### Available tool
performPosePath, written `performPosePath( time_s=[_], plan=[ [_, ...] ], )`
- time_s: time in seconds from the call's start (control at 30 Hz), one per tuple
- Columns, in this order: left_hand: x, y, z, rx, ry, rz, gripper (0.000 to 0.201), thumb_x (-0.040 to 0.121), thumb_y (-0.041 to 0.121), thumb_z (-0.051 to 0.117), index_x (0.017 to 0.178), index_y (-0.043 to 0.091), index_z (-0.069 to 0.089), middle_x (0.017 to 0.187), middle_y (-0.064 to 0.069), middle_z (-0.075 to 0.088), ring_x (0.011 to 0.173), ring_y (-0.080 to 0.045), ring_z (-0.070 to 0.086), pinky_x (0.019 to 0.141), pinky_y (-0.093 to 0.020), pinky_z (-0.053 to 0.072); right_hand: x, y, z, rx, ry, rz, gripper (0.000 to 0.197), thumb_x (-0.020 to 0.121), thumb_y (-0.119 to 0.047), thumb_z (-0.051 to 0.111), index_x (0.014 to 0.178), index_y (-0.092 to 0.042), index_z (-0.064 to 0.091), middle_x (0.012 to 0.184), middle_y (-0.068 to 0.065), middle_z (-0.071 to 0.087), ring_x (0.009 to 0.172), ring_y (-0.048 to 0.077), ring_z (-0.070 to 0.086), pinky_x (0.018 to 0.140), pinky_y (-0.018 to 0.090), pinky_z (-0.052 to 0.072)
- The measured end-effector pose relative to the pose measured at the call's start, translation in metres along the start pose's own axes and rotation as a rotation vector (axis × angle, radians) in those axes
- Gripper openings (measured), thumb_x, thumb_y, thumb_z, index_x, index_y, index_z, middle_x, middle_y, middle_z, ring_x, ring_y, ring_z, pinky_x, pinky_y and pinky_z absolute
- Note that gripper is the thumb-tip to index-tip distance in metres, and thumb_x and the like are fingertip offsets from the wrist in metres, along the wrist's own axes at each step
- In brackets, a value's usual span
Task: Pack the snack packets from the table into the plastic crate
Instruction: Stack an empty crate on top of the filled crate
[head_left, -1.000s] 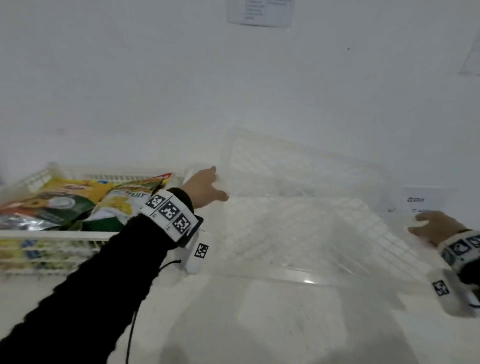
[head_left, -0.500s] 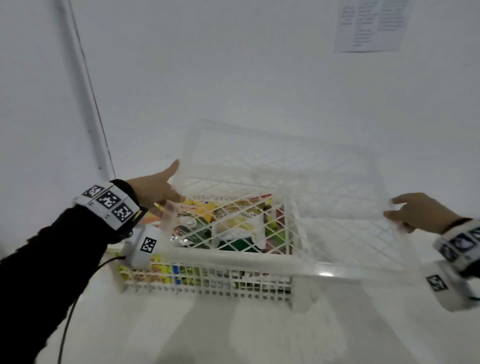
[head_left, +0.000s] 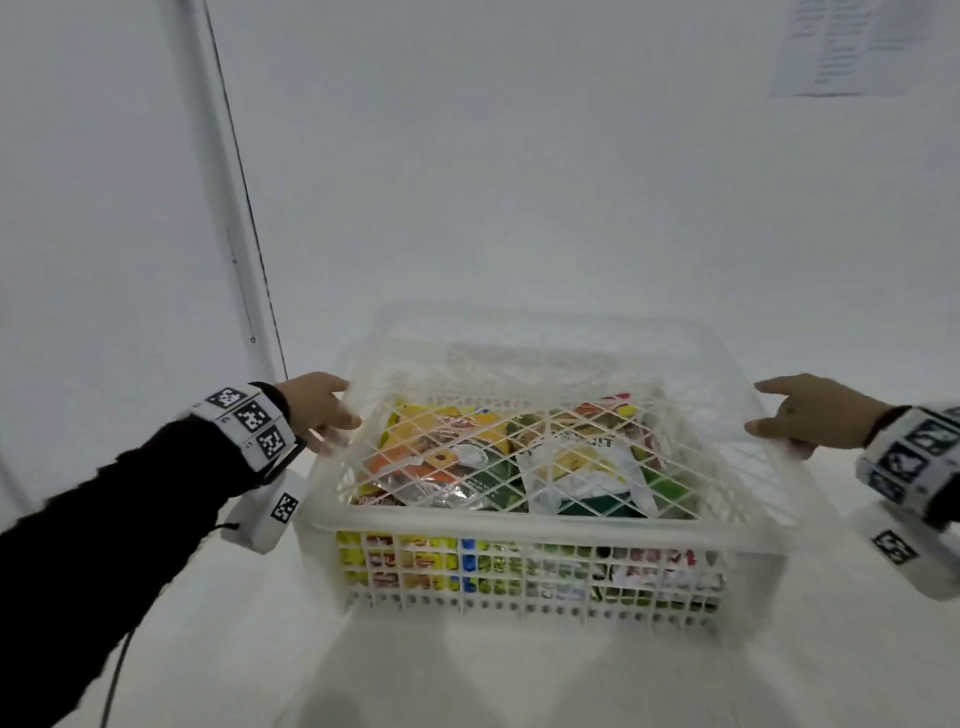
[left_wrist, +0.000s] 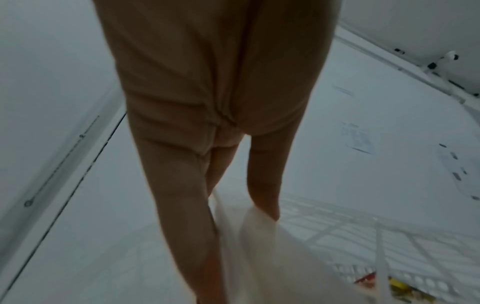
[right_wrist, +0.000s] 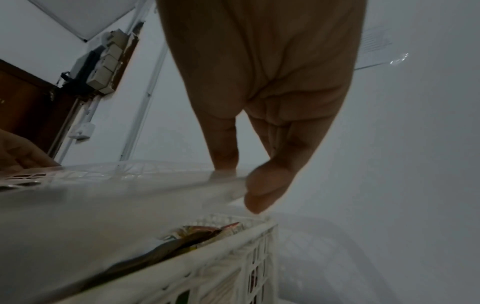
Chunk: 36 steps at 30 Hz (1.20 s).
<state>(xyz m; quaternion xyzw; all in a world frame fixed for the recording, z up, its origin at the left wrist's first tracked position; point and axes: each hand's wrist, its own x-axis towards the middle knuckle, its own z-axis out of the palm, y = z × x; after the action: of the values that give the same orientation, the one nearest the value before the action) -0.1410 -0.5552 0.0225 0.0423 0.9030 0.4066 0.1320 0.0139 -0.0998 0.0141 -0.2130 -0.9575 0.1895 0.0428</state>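
Nearest the person, the white plastic crate (head_left: 530, 566) stands on the white table (head_left: 467, 686), its near wall showing snack packets (head_left: 498, 457) stacked inside through the slots; a second, translucent lattice crate (head_left: 561, 374) now sits directly over it, where a second ago it lay on the table to the right of the filled one and half a second ago was only partly across it; it has been carried leftward until the two line up; its grid floor covers the packets, which show through it in yellow, green and orange. At the left edge, the left hand (head_left: 319, 408) pinches the upper crate's rim, thumb on the inside and fingers down the outside, as the left wrist view shows; at the right edge, the right hand (head_left: 810, 415) does the same, thumb over the rim and fingers curled beneath it; both hands remain on it. In the right wrist view a gap shows between the upper crate and the lower rim, so it is judged not yet seated. No loose packets show on the visible table, so packing seems done and the upper crate is likely being nested on as a cover; lowering it evenly is the remaining step. Beyond stands a white wall with a paper sheet (head_left: 862, 47) at far right.
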Motion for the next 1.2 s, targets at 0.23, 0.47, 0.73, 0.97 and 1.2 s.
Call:
performPosePath(
  time_s=[0.23,0.47,0.73,0.97,1.2],
  plan=[
    [0.018,-0.017,-0.014,0.059,-0.087,-0.036,0.067,0.086,-0.003,0.058,0.143,0.000,0.024,0.091,-0.010,0.058,0.064,-0.017,0.063,0.046,-0.026,0.056,0.018,-0.014,0.015,-0.127,-0.096,0.032,0.058,0.088,-0.031,0.061,0.137,-0.008,0.039,0.048,-0.003,0.061,0.038,0.001,0.055,0.056,0.013,0.040],
    [0.028,-0.031,-0.018,0.139,-0.154,-0.064,0.066,0.087,0.006,0.060,0.144,0.004,0.026,0.107,-0.010,0.058,0.077,-0.012,0.058,0.051,-0.021,0.055,0.028,-0.013,0.027,-0.169,-0.160,0.027,0.060,0.088,-0.031,0.060,0.138,-0.004,0.038,0.039,-0.005,0.058,0.036,-0.003,0.054,0.054,0.011,0.042],
    [0.036,-0.039,-0.019,0.162,-0.160,-0.069,0.062,0.085,0.006,0.063,0.140,0.005,0.035,0.095,-0.003,0.060,0.072,-0.013,0.058,0.049,-0.020,0.054,0.031,-0.013,0.033,-0.134,-0.165,0.014,0.059,0.086,-0.029,0.063,0.136,-0.005,0.042,0.037,-0.004,0.057,0.035,-0.001,0.054,0.051,0.011,0.041],
    [0.039,-0.042,-0.022,0.157,-0.184,-0.070,0.058,0.085,0.006,0.062,0.138,0.009,0.039,0.094,-0.004,0.064,0.074,-0.015,0.062,0.053,-0.023,0.056,0.022,-0.014,0.030,-0.022,-0.215,0.043,0.065,0.084,-0.021,0.067,0.138,-0.002,0.036,0.047,0.006,0.060,0.035,0.010,0.053,0.042,0.015,0.043],
    [0.045,-0.053,-0.021,0.072,-0.191,-0.074,0.059,0.087,0.009,0.061,0.139,0.011,0.035,0.099,0.001,0.063,0.081,-0.015,0.060,0.058,-0.024,0.055,0.019,-0.013,0.024,0.078,-0.256,0.096,0.086,0.057,-0.040,0.085,0.125,-0.002,0.048,0.048,0.010,0.059,0.034,0.014,0.051,0.039,0.021,0.043]
  ],
)
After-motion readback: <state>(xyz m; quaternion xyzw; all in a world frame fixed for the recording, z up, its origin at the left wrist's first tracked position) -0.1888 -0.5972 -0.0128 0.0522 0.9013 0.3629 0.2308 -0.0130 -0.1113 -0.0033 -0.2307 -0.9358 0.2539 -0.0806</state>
